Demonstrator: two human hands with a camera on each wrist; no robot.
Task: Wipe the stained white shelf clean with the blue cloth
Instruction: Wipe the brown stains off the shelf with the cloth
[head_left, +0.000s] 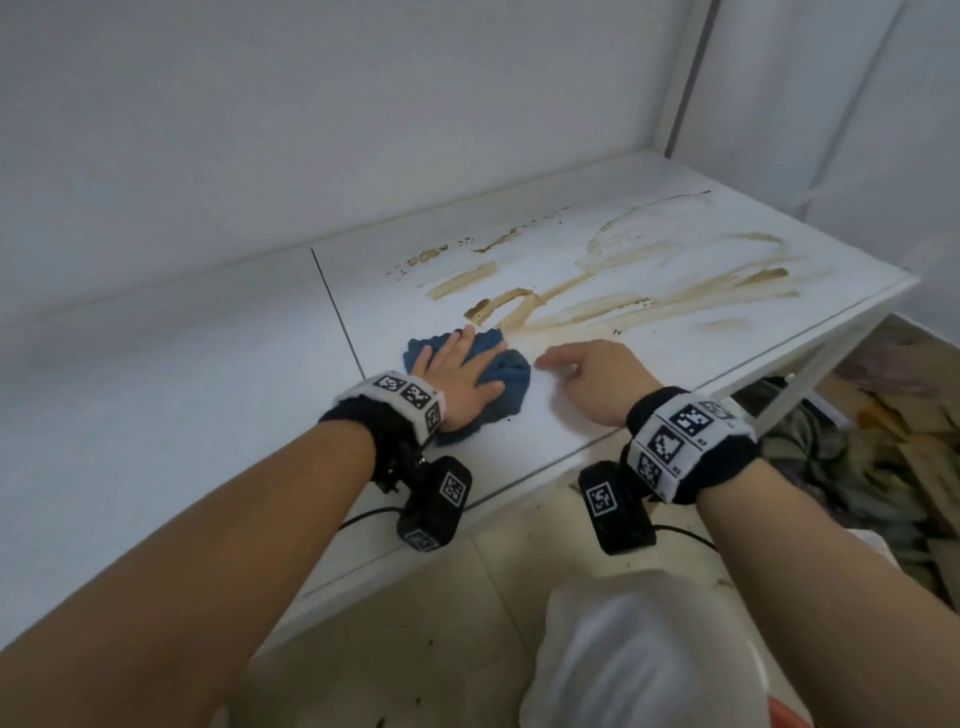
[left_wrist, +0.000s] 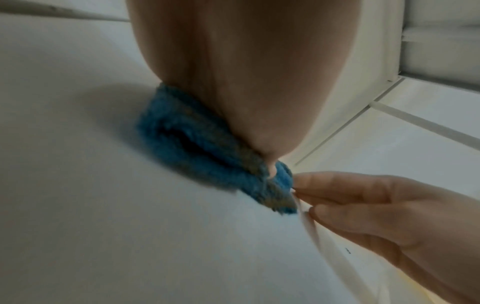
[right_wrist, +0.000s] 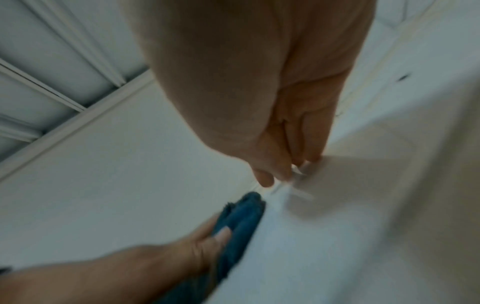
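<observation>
The white shelf (head_left: 208, 395) carries brown smeared stains (head_left: 597, 291) over its right half. A crumpled blue cloth (head_left: 511, 379) lies near the front edge, just short of the nearest smears. My left hand (head_left: 457, 371) lies flat on it with straight fingers and presses it down; in the left wrist view the cloth (left_wrist: 197, 148) bulges out under the palm (left_wrist: 246, 72). My right hand (head_left: 592, 369) rests on the bare shelf right beside the cloth, fingers loosely curled, fingertips (left_wrist: 306, 181) close to the cloth's edge, holding nothing. The right wrist view shows the cloth (right_wrist: 241, 222) below that hand (right_wrist: 259, 102).
A dark seam (head_left: 337, 312) crosses the shelf left of the cloth. The wall stands close behind, and a white frame post (head_left: 680, 93) rises at the back right. Cardboard and clothes (head_left: 857, 441) lie on the floor to the right. A white bag (head_left: 649, 649) sits below me.
</observation>
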